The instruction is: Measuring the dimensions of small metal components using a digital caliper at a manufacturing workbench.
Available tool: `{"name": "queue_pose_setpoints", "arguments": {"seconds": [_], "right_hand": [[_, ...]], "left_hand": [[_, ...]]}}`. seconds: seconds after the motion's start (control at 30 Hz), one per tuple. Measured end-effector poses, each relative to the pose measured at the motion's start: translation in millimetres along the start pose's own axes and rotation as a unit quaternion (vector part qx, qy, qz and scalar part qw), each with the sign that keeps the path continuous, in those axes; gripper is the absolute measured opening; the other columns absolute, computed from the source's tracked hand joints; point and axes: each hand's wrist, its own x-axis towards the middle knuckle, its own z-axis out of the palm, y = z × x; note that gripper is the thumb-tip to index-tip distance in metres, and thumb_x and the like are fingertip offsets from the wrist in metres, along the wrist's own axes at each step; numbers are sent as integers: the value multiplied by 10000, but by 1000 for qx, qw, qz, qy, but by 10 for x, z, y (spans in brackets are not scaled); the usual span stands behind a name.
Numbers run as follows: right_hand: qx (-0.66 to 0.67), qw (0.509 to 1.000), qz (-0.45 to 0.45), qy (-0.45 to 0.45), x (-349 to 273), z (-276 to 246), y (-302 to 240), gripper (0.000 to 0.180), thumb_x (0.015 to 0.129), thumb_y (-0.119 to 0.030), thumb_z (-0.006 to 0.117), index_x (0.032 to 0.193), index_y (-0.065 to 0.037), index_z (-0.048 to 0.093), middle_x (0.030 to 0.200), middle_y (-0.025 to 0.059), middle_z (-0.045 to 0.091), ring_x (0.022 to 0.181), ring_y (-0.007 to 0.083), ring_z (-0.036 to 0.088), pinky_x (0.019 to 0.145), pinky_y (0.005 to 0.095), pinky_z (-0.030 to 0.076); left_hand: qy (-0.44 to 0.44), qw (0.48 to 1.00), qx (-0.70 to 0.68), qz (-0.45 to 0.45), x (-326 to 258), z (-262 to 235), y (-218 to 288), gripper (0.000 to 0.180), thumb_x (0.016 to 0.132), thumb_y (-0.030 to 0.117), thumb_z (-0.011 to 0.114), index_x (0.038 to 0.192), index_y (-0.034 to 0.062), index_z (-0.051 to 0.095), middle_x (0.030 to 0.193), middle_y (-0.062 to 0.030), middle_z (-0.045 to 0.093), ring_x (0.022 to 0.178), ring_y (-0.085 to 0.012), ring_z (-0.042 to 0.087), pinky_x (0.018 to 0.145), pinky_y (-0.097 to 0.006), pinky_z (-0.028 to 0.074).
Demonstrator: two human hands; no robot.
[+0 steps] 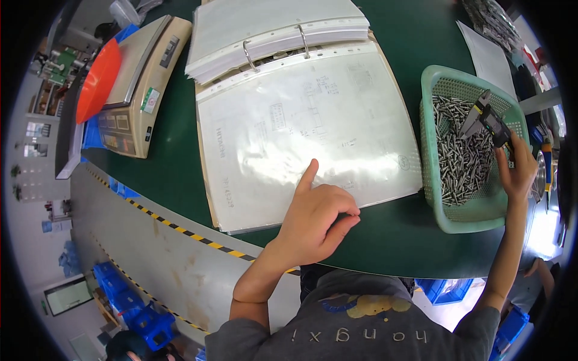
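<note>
My left hand [316, 213] rests on the open ring binder [301, 120], index finger stretched out and pointing at a plastic-sleeved drawing page; the other fingers are curled, nothing is held. My right hand [515, 171] reaches over the green plastic basket [430, 180] and grips a digital caliper [489, 120], which lies tilted above the pile of small metal screws [460, 156] in the basket.
A beige weighing scale [141, 90] with an orange scoop [96, 78] stands at the left of the dark green table [391, 234]. A white sheet [490, 57] lies beyond the basket. Blue bins [129, 304] sit on the floor.
</note>
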Motion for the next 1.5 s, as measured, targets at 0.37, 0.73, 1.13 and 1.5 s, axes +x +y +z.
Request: {"name": "queue_pose_setpoints", "arguments": {"seconds": [0.37,0.73,1.13,1.5], "right_hand": [[3,1000,-8,-7,-15,30,12,380,711,-80,688,1060,6,567,712,95,555,509,171,487,465,263,391],[12,1000,2,-2,-32,17,30,347,725,-76,681,1044,7,572,753,98,575,517,167,492,474,260,401],[27,1000,-11,-9,-12,24,21,342,732,-59,670,1045,22,559,722,95,547,513,171,474,467,263,379],[35,999,10,-23,-25,18,8,361,719,-55,677,1054,13,560,715,90,539,506,165,464,460,258,371]], "left_hand": [[18,999,30,19,14,69,-28,147,724,23,624,798,90,516,733,-13,578,676,-181,564,1068,-480,127],[31,999,28,12,21,66,-20,139,723,20,620,789,87,517,726,-18,579,666,-187,564,1060,-481,160],[36,999,25,11,23,68,-22,142,715,19,624,782,83,516,723,-20,581,662,-186,566,1059,-476,167],[33,999,41,9,18,54,-8,126,718,25,636,776,85,542,726,-22,611,683,-168,585,1064,-448,186]]}}
